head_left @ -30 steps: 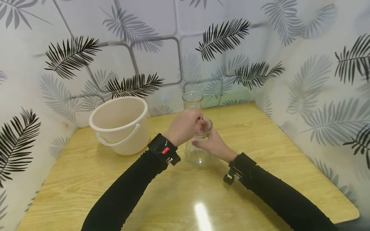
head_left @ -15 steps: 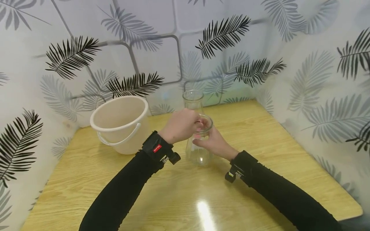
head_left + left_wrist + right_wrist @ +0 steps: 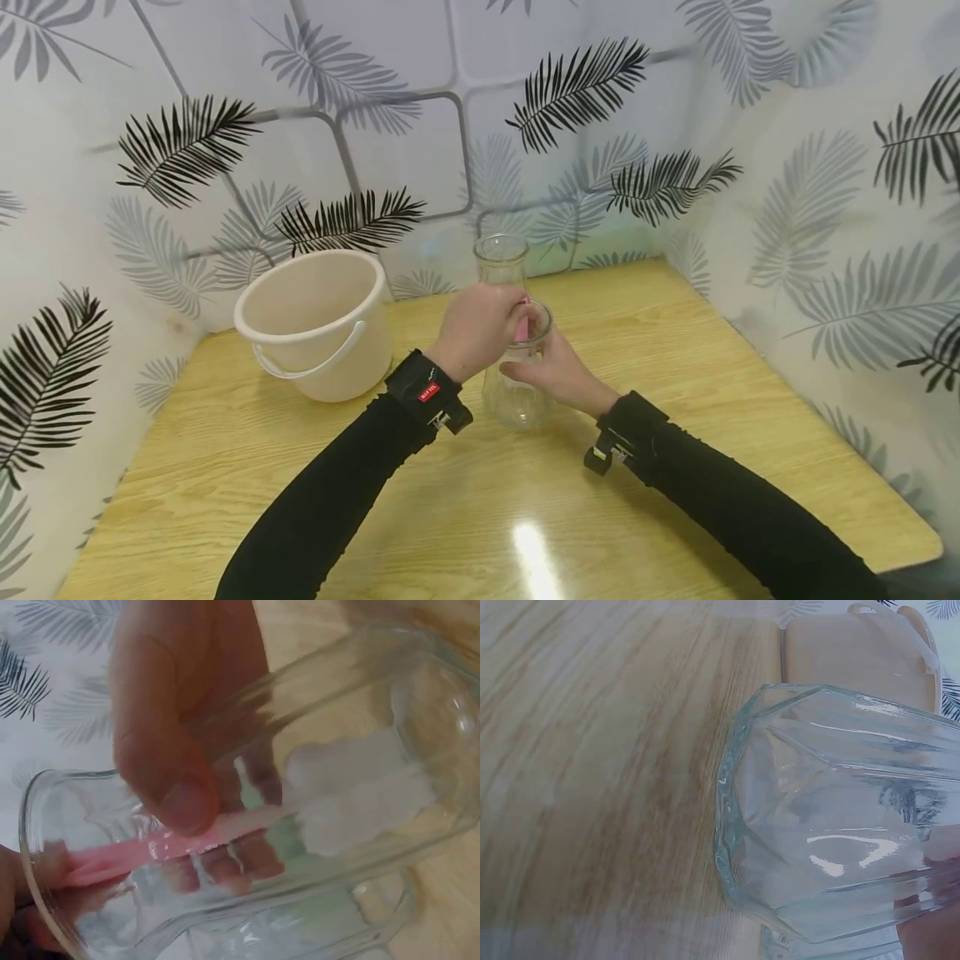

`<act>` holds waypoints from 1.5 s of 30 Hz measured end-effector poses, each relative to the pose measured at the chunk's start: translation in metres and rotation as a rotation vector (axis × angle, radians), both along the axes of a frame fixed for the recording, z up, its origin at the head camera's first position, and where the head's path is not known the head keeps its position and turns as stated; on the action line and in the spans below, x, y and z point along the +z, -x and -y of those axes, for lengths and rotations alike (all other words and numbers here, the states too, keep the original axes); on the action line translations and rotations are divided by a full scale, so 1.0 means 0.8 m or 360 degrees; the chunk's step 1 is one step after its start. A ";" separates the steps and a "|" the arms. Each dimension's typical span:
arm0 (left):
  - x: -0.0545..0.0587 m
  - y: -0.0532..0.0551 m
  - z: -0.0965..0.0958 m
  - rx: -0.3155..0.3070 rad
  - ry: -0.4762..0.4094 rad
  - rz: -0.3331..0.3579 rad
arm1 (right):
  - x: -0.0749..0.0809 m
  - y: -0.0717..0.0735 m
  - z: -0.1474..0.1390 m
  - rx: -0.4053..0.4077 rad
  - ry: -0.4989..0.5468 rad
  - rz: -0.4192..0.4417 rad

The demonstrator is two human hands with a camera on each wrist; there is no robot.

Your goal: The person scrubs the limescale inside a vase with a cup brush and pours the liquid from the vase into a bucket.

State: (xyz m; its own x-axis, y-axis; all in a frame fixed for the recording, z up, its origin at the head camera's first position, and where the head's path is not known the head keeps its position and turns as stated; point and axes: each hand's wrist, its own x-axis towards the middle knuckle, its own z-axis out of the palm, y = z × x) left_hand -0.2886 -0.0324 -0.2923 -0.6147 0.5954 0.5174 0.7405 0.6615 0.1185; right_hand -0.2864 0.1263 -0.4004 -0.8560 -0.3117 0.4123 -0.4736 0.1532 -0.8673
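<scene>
A clear glass vase (image 3: 517, 410) with a flared rim stands upright on the wooden table. From the right, my right hand (image 3: 558, 375) grips its neck, thumb in front. My left hand (image 3: 480, 329) is over the mouth, pinching the pink handle of a cleaning brush that reaches down into the glass. Through the wall in the left wrist view show the pink handle (image 3: 169, 846) and a pale, sponge-like brush head (image 3: 360, 795) lower inside. The faceted base of the vase (image 3: 817, 817) fills much of the right wrist view.
Just behind stands a second clear glass vase (image 3: 501, 271), partly hidden by the left hand. To the left is a cream bucket (image 3: 330, 358) with its handle hanging down in front. Leaf-patterned walls (image 3: 420, 75) border the table (image 3: 675, 375) at back and sides.
Over the last second my left wrist swung left, then back right, the hand staying at the vase's mouth with the brush. My right hand has kept its grip on the neck.
</scene>
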 end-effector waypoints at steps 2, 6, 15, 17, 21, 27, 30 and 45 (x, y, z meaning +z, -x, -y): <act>0.000 0.000 0.001 0.0046 0.0072 -0.0095 | 0.001 0.001 0.002 -0.0002 0.0014 0.0010; 0.009 -0.003 0.005 0.0142 0.0240 -0.0071 | 0.003 0.002 0.003 -0.0041 -0.0015 0.0034; 0.039 -0.014 0.013 -0.0025 0.0204 0.0304 | 0.008 0.002 0.000 -0.0013 -0.0061 -0.0065; 0.037 -0.013 0.012 -0.0080 0.0082 0.0391 | 0.008 0.003 0.000 0.0000 -0.0057 -0.0065; 0.021 -0.010 0.009 -0.0103 -0.0096 0.0439 | 0.006 0.001 0.001 -0.0008 -0.0055 -0.0037; 0.006 -0.016 0.004 -0.0132 -0.0024 0.0274 | 0.003 0.000 0.002 -0.0039 -0.0099 -0.0039; 0.006 -0.018 0.004 -0.0118 0.0024 0.0222 | 0.001 0.001 0.002 -0.0064 -0.0113 -0.0060; -0.004 -0.014 0.013 0.0197 0.0257 -0.0315 | -0.002 0.000 0.004 -0.0049 -0.0040 -0.0026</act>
